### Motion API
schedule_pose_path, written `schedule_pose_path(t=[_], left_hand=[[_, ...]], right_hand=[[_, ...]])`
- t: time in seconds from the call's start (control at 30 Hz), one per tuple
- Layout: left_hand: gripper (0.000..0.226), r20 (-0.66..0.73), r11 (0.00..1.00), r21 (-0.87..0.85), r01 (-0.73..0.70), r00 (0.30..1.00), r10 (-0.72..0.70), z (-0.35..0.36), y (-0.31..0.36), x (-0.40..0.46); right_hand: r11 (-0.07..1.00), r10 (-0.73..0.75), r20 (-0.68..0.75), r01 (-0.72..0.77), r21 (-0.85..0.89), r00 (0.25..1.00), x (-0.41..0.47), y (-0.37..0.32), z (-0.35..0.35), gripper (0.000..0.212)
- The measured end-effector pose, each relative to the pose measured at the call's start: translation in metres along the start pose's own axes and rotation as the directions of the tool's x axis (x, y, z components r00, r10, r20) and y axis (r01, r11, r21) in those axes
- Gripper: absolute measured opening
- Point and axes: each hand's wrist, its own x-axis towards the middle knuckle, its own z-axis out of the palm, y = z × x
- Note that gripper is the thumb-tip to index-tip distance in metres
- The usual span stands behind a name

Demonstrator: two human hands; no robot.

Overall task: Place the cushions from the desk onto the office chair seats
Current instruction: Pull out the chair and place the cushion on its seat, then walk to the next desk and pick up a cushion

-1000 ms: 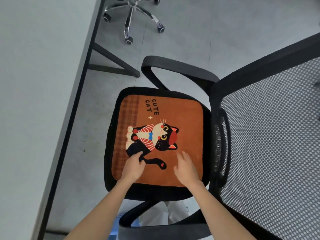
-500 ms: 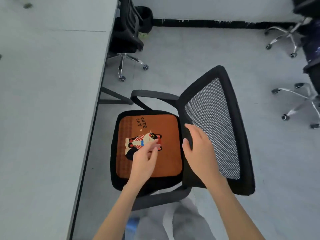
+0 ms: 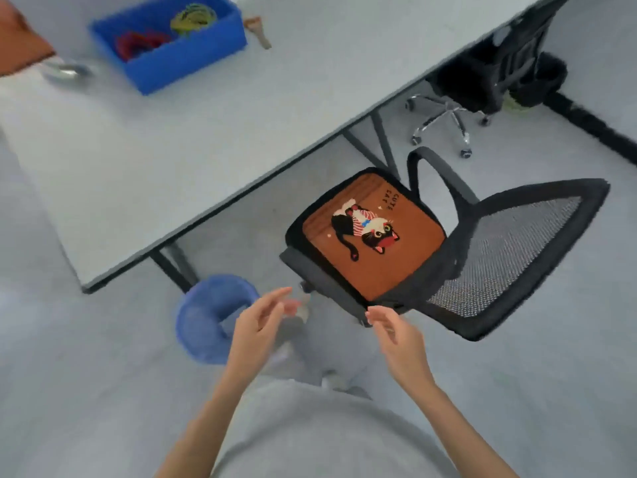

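Note:
An orange cushion with a black cat picture (image 3: 386, 251) lies flat on the seat of a black mesh office chair (image 3: 510, 257), which stands beside the grey desk (image 3: 193, 139). My left hand (image 3: 258, 326) and my right hand (image 3: 400, 334) hover in front of me, below the chair's near armrest, fingers apart and holding nothing. Neither hand touches the cushion or the chair. At the desk's top left corner an orange-brown edge (image 3: 17, 43) shows, blurred, perhaps another cushion.
A blue bin (image 3: 172, 39) with coloured items and a metal bowl (image 3: 65, 72) stand on the desk. A blue round waste basket (image 3: 206, 319) sits on the floor near the desk leg. A second black chair (image 3: 482, 81) stands under the desk's far end.
Both hands have let go of the cushion and the chair back and drawn back towards my body. My view has swung left and back, bringing the desk top into sight.

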Motion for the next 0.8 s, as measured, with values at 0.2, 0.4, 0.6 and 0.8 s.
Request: schedule_pose_path(t=[0.2,0.4,0.6,0.8], left_hand=[[0.026,-0.520,0.942,-0.321,0.101,0.812,-0.265,-0.048,-0.062,-0.135],[0.029,-0.764,0.869,-0.492,0.064,0.447,-0.465,-0.085,-0.113,-0.248],[0.027,-0.787,0.808,-0.589,0.007,0.219,-0.576,-0.170,-0.164,-0.313],[0.027,-0.801,0.834,-0.551,0.021,0.266,-0.536,-0.307,-0.183,-0.313]], right_hand=[[0.957,-0.096,0.518,0.222,-0.186,0.850,-0.027,-0.013,0.087,0.023],[0.841,-0.192,0.821,0.522,-0.145,0.537,-0.058,-0.080,0.220,0.023],[0.813,-0.187,0.895,0.576,-0.092,0.406,-0.105,-0.117,0.367,0.024],[0.822,-0.089,0.876,0.532,-0.204,0.473,-0.126,-0.129,0.445,0.024]])
